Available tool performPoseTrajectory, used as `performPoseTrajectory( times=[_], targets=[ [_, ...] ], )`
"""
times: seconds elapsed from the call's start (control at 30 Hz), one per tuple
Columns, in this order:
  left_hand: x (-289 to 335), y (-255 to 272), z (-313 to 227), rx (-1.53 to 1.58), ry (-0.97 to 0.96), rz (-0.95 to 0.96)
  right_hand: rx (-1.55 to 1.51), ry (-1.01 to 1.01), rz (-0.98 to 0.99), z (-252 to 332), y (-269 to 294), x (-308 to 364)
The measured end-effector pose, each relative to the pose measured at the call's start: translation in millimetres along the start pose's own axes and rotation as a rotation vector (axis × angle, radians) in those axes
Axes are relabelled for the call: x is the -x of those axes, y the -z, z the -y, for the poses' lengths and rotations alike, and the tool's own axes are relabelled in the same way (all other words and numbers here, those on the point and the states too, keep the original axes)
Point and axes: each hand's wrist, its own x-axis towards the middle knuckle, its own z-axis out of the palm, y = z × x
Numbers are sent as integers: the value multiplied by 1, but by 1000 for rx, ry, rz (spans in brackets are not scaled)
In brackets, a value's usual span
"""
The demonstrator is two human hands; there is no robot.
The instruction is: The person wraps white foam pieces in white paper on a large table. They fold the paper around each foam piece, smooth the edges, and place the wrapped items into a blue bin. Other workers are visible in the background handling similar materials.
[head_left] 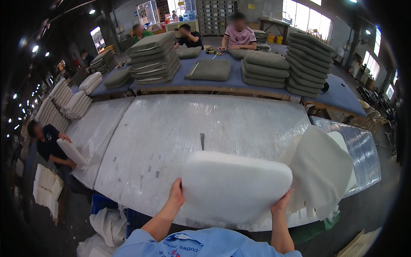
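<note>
A thick white cushion pad (235,188) is held up in front of me, tilted above the near edge of the plastic-covered table (171,128). My left hand (176,193) grips its left edge, and my right hand (282,202) grips its lower right edge. The fingers of both hands are mostly hidden behind the pad. Just to the right, off-white fabric pieces (323,165) lie draped over the table, partly overlapping a white pad under them. A small dark strip (202,141) lies on the table beyond the cushion pad.
Grey-green cushions stand in stacks (155,60) on a blue-topped table (173,83) across from me, with several people behind it. At the left, a co-worker (53,143) handles another white pad beside piled white cushions (64,98). White material (109,225) fills a blue crate near my left.
</note>
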Motion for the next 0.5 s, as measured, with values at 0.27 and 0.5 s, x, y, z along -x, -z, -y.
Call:
performPoseTrajectory(
  times=[0.27, 0.5],
  targets=[
    [28, 52, 19, 71, -41, 91, -114, -10, 32, -35, 46, 38],
    [25, 63, 11, -404, 6, 110, 24, -41, 31, -53, 108, 23]
  ],
)
